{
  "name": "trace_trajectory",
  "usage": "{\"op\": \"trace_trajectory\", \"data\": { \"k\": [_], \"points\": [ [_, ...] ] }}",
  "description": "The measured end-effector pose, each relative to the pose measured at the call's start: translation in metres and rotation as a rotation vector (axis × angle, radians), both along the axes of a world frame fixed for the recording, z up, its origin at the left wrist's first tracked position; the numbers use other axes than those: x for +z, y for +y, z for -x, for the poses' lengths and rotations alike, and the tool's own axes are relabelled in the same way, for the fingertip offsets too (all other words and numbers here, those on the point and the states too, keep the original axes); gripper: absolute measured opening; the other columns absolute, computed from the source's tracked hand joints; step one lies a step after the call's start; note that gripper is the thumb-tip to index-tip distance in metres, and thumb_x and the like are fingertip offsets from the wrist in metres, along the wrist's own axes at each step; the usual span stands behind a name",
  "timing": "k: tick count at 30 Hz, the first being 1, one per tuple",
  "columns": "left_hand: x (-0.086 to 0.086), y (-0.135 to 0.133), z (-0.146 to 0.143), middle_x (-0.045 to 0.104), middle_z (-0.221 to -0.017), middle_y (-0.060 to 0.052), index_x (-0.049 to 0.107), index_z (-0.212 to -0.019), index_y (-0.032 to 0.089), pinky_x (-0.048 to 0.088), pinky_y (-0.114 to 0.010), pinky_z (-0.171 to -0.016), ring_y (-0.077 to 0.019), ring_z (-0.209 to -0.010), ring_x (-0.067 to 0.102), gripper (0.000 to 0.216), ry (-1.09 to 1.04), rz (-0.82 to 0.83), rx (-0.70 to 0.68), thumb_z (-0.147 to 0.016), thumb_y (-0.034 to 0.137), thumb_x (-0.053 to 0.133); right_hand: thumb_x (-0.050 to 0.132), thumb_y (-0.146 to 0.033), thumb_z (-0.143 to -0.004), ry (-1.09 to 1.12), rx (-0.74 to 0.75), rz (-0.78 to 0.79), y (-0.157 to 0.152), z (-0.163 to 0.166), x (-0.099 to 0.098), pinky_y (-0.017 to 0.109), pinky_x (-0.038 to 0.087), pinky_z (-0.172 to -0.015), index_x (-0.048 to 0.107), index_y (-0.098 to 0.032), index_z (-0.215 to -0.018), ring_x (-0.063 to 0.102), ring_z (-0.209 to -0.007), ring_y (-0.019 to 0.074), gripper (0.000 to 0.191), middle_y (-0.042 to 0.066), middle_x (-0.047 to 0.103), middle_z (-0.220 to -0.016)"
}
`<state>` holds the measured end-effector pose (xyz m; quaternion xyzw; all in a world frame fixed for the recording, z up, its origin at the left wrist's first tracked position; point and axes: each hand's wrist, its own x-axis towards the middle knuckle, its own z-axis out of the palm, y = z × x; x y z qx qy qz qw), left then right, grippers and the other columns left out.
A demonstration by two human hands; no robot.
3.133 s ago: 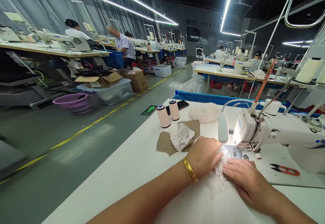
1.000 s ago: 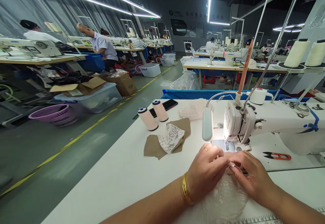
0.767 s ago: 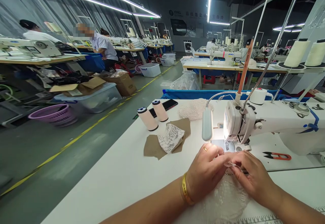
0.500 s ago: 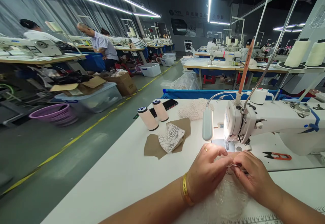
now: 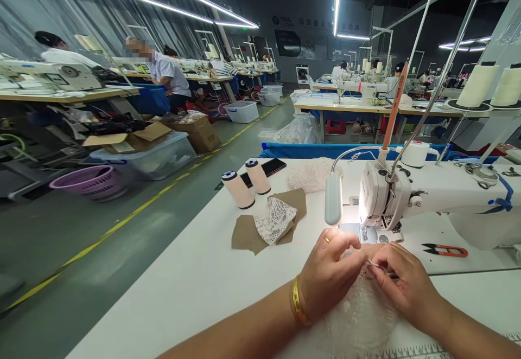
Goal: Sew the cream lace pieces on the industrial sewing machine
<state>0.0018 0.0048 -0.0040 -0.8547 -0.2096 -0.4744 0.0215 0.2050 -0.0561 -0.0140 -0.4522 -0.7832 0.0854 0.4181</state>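
A piece of pale lace fabric point(image 5: 364, 315) hangs from my fingers toward the front edge of the table. My left hand point(image 5: 336, 267), with a ring and a gold bracelet, pinches its upper edge. Close beside it, my right hand point(image 5: 402, 277) grips the same edge between thumb and fingers. Both hands are just in front of the sewing machine point(image 5: 376, 196), whose lit needle area lies beyond my fingertips. The fingers hide part of the lace edge. Orange thread snips point(image 5: 445, 250) lie to the right of my right hand.
Two thread spools point(image 5: 238, 190) and a phone point(image 5: 273, 167) stand at the far left of the table. Nearer lie brown pattern pieces point(image 5: 248, 233) with a lace piece point(image 5: 274, 220) on top. Behind is a lace pile point(image 5: 311, 174). A ruler point(image 5: 423, 352) lies at the front.
My left hand has shifted slightly left, away from the right hand, so a little more of the lace edge shows between them. My right hand stays nearly in place.
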Motion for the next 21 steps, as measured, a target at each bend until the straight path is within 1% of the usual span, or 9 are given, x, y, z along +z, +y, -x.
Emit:
{"op": "trace_trajectory", "data": {
  "k": [5, 7, 10, 11, 13, 15, 17, 21],
  "points": [
    [-0.0002, -0.0007, 0.0004, 0.066, -0.091, -0.005, 0.069, -0.085, 0.021, 0.050, -0.032, -0.079, -0.0179, -0.083, 0.056, 0.023, 0.014, 0.008, -0.003, -0.099, 0.011, 0.054, 0.052, -0.024, -0.108, 0.014, -0.005, 0.013, -0.0007, 0.0004, -0.0015, 0.031, 0.043, -0.068, 0.049, -0.026, -0.089, 0.056, -0.072, 0.0172, 0.019, -0.003, 0.059, -0.078],
    [-0.0013, -0.0005, -0.0004, 0.066, -0.091, -0.004, 0.068, -0.085, 0.020, 0.049, -0.032, -0.078, -0.0179, -0.081, 0.056, 0.022, 0.010, 0.036, -0.009, -0.099, 0.011, 0.054, 0.053, -0.023, -0.106, 0.013, -0.007, 0.017, -0.0011, 0.0001, -0.0024, 0.031, 0.044, -0.067, 0.048, -0.026, -0.090, 0.055, -0.071, 0.0171, 0.018, -0.003, 0.058, -0.078],
    [-0.0027, -0.0007, -0.0024, 0.067, -0.091, -0.004, 0.065, -0.084, 0.020, 0.049, -0.033, -0.079, -0.0180, -0.080, 0.056, 0.020, 0.005, 0.096, -0.011, -0.095, 0.009, 0.054, 0.056, -0.019, -0.102, 0.019, -0.009, 0.008, -0.0015, -0.0005, -0.0036, 0.031, 0.047, -0.068, 0.050, -0.026, -0.099, 0.056, -0.075, 0.0179, 0.010, -0.002, 0.061, -0.086],
    [-0.0028, -0.0011, -0.0031, 0.068, -0.092, -0.004, 0.065, -0.084, 0.020, 0.049, -0.033, -0.080, -0.0180, -0.081, 0.056, 0.019, 0.009, 0.115, -0.011, -0.094, 0.008, 0.054, 0.056, -0.016, -0.100, 0.020, -0.006, -0.001, -0.0015, -0.0006, -0.0038, 0.031, 0.048, -0.070, 0.051, -0.026, -0.104, 0.058, -0.078, 0.0189, 0.012, 0.000, 0.063, -0.090],
    [-0.0027, -0.0026, -0.0041, 0.068, -0.092, -0.004, 0.064, -0.086, 0.020, 0.049, -0.033, -0.081, -0.0181, -0.082, 0.057, 0.020, 0.020, 0.151, -0.014, -0.091, 0.006, 0.052, 0.054, -0.010, -0.096, 0.013, 0.007, -0.028, -0.0013, -0.0008, -0.0037, 0.033, 0.051, -0.073, 0.052, -0.027, -0.111, 0.059, -0.084, 0.0209, 0.023, 0.002, 0.065, -0.096],
    [-0.0022, -0.0043, -0.0046, 0.068, -0.091, -0.003, 0.063, -0.087, 0.021, 0.048, -0.033, -0.081, -0.0181, -0.082, 0.057, 0.020, 0.027, 0.185, -0.023, -0.090, 0.005, 0.050, 0.051, -0.006, -0.092, -0.004, 0.025, -0.048, -0.0009, -0.0010, -0.0028, 0.034, 0.051, -0.072, 0.055, -0.028, -0.112, 0.060, -0.085, 0.0218, 0.030, 0.002, 0.064, -0.096],
    [-0.0021, -0.0053, -0.0046, 0.068, -0.092, -0.003, 0.061, -0.088, 0.021, 0.047, -0.034, -0.081, -0.0183, -0.082, 0.057, 0.020, 0.031, 0.210, -0.034, -0.089, 0.005, 0.049, 0.050, -0.005, -0.093, -0.009, 0.042, -0.058, -0.0002, -0.0015, -0.0013, 0.033, 0.051, -0.070, 0.056, -0.029, -0.111, 0.060, -0.083, 0.0214, 0.031, 0.002, 0.064, -0.094],
    [-0.0035, -0.0034, -0.0038, 0.068, -0.094, -0.003, 0.060, -0.088, 0.021, 0.046, -0.035, -0.083, -0.0191, -0.083, 0.057, 0.016, 0.042, 0.211, -0.047, -0.093, 0.009, 0.050, 0.051, -0.009, -0.101, -0.002, 0.070, -0.086, 0.0017, -0.0033, 0.0016, 0.034, 0.053, -0.073, 0.056, -0.028, -0.109, 0.062, -0.084, 0.0204, 0.022, 0.002, 0.067, -0.097]
  ]
}}
